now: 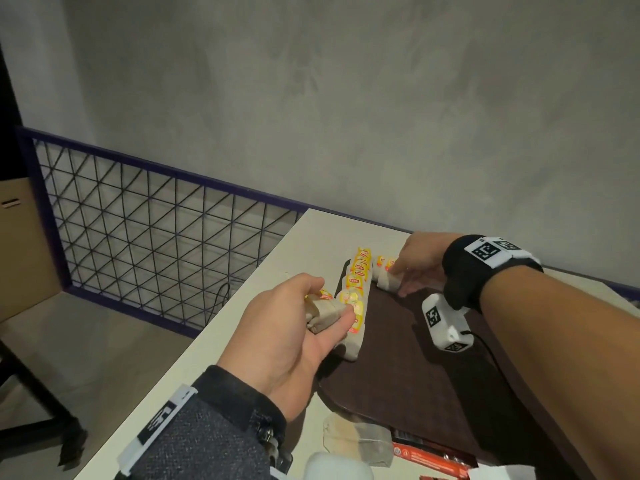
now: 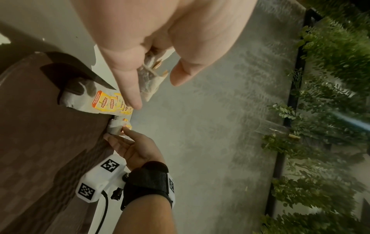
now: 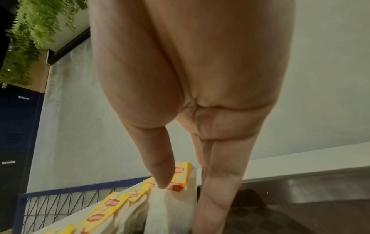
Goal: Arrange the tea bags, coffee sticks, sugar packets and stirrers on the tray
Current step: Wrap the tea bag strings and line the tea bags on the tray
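Observation:
A dark brown tray [image 1: 415, 362] lies on the white table. Along its left edge runs a row of white tea bags with yellow tags [image 1: 356, 289], seen close up in the left wrist view as tea bags [image 2: 104, 101]. My left hand [image 1: 332, 302] hovers by the row's near end and grips a small bundle of tea bags [image 1: 325, 315], held between thumb and fingers [image 2: 150, 76]. My right hand [image 1: 398, 280] is at the tray's far corner and pinches a tea bag [image 1: 386, 280]; its thumb [image 3: 164, 177] presses on the yellow tag [image 3: 180, 175], fingers on the other side.
More loose tea bags [image 1: 356, 441] and red-orange coffee sticks [image 1: 429, 452] lie at the near table edge below the tray. A purple wire-mesh railing [image 1: 156, 230] borders the table's left and back. A cardboard box [image 1: 20, 244] stands at the far left.

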A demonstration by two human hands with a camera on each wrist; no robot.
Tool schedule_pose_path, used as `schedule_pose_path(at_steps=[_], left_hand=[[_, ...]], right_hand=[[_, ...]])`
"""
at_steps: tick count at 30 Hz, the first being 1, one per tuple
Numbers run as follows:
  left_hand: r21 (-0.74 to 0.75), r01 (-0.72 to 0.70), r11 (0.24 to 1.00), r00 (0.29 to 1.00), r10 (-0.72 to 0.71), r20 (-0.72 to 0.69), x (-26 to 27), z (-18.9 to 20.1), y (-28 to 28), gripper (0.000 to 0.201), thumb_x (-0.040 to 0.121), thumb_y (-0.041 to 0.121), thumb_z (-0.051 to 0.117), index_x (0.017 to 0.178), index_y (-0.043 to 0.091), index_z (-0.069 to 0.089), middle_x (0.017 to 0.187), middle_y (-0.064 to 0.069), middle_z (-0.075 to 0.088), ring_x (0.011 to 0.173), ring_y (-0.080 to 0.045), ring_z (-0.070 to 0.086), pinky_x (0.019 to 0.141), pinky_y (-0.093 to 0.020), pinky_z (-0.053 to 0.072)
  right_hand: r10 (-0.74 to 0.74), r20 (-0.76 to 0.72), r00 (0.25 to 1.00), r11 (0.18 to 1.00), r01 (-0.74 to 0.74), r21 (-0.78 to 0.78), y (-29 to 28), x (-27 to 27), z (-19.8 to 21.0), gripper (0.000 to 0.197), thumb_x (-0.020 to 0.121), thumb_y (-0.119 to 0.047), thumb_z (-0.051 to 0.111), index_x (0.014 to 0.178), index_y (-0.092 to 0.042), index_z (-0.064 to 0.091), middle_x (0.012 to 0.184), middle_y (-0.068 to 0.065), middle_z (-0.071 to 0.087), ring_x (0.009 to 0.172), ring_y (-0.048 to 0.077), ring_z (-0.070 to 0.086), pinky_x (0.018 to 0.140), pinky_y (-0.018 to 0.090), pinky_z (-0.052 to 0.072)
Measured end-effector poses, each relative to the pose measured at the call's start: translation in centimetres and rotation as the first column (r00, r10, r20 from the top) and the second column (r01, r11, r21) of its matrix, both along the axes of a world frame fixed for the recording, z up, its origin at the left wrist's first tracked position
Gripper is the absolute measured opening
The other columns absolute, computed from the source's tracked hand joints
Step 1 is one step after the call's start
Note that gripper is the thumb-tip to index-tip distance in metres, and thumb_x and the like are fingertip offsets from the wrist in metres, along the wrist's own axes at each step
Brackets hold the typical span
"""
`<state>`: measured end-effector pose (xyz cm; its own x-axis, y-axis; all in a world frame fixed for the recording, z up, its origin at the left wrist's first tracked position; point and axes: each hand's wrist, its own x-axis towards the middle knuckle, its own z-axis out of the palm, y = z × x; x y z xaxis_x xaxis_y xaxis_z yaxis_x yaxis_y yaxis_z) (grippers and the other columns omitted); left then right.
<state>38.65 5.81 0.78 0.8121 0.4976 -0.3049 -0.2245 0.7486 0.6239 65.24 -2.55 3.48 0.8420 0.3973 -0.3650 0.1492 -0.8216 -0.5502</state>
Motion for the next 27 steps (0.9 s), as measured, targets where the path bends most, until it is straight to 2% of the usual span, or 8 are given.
schedule_pose_path(at_steps=[2, 5, 8, 11, 15, 19, 23, 27], left_hand=[[0.032, 0.008, 0.999, 1.0, -0.008, 0.009, 0.1, -0.2, -0.1, 0.005, 0.092, -0.002, 0.062, 0.096, -0.005, 0.064, 0.118, -0.03, 0.062, 0.108, -0.041, 0.066, 0.09, -0.051, 0.059], [0.038, 0.023, 0.999, 0.999, -0.025, 0.034, 0.0, -0.2, -0.3, 0.009, 0.093, -0.003, 0.06, 0.098, -0.009, 0.064, 0.116, -0.032, 0.063, 0.104, -0.04, 0.068, 0.089, -0.05, 0.06], [0.02, 0.056, 0.998, 0.994, -0.057, 0.097, -0.3, 0.3, -0.7, 0.012, 0.096, -0.006, 0.054, 0.1, -0.014, 0.062, 0.107, -0.03, 0.069, 0.093, -0.039, 0.073, 0.081, -0.048, 0.063], [0.038, 0.106, 0.994, 0.987, -0.11, 0.12, -0.7, 0.5, -1.0, 0.019, 0.097, -0.007, 0.053, 0.111, -0.018, 0.06, 0.11, -0.032, 0.07, 0.092, -0.041, 0.075, 0.073, -0.045, 0.064], [0.1, 0.134, 0.986, 0.982, -0.146, 0.122, -1.1, 0.7, -1.5, 0.023, 0.097, -0.007, 0.053, 0.117, -0.015, 0.059, 0.117, -0.029, 0.069, 0.098, -0.042, 0.074, 0.083, -0.046, 0.063], [0.19, 0.246, 0.951, 0.949, -0.276, 0.152, -1.8, 1.4, -2.2, 0.02, 0.097, -0.004, 0.055, 0.114, -0.013, 0.063, 0.115, -0.027, 0.072, 0.101, -0.04, 0.074, 0.084, -0.041, 0.062], [0.38, 0.386, 0.841, 0.893, -0.444, 0.076, -2.6, 1.7, -3.2, 0.022, 0.094, 0.004, 0.061, 0.111, -0.006, 0.071, 0.107, -0.023, 0.075, 0.098, -0.031, 0.076, 0.078, -0.029, 0.063], [0.447, 0.416, 0.792, 0.875, -0.483, 0.042, -2.7, 1.5, -3.9, 0.031, 0.087, 0.007, 0.068, 0.116, -0.004, 0.07, 0.108, -0.022, 0.075, 0.095, -0.028, 0.076, 0.076, -0.026, 0.063]], right_hand=[[-0.004, -0.017, 1.0, 0.997, 0.005, 0.073, -0.2, 0.3, -0.4, 0.008, 0.095, -0.001, 0.064, 0.102, 0.004, 0.065, 0.102, 0.023, 0.069, 0.085, 0.031, 0.069, 0.092, 0.042, 0.059], [-0.019, -0.048, 0.999, 0.993, 0.025, 0.117, -0.6, 0.3, -0.1, 0.024, 0.098, -0.003, 0.063, 0.118, 0.009, 0.059, 0.096, 0.024, 0.074, 0.094, 0.033, 0.073, 0.098, 0.044, 0.057], [-0.043, -0.062, 0.997, 0.982, 0.053, 0.179, -1.5, -0.6, 1.0, 0.033, 0.098, -0.004, 0.063, 0.125, 0.01, 0.05, 0.11, 0.031, 0.067, 0.094, 0.036, 0.071, 0.087, 0.043, 0.06], [-0.043, -0.003, 0.999, 0.975, 0.043, 0.217, -3.1, -2.9, 3.1, 0.029, 0.097, -0.008, 0.066, 0.121, -0.001, 0.051, 0.118, 0.03, 0.062, 0.101, 0.038, 0.071, 0.083, 0.04, 0.061], [0.039, -0.024, 0.999, 0.902, -0.025, 0.432, -5.8, -9.5, 6.7, 0.029, 0.096, -0.015, 0.068, 0.121, -0.004, 0.06, 0.103, 0.019, 0.07, 0.085, 0.03, 0.071, 0.082, 0.039, 0.06], [0.203, -0.123, 0.972, 0.853, -0.113, 0.51, -9.4, -17.4, 7.7, 0.05, 0.07, -0.034, 0.079, 0.111, -0.008, 0.07, 0.088, 0.011, 0.072, 0.078, 0.023, 0.063, 0.069, 0.032, 0.051], [0.204, 0.056, 0.977, 0.835, -0.204, 0.511, -11.3, -20.8, 5.5, 0.032, 0.073, -0.039, 0.081, 0.094, -0.015, 0.078, 0.086, 0.009, 0.075, 0.073, 0.015, 0.06, 0.067, 0.033, 0.046], [0.168, 0.131, 0.977, 0.762, -0.213, 0.611, -11.7, -20.8, 3.8, 0.013, 0.084, -0.016, 0.08, 0.096, -0.011, 0.077, 0.077, 0.013, 0.074, 0.067, 0.015, 0.06, 0.059, 0.029, 0.042]])
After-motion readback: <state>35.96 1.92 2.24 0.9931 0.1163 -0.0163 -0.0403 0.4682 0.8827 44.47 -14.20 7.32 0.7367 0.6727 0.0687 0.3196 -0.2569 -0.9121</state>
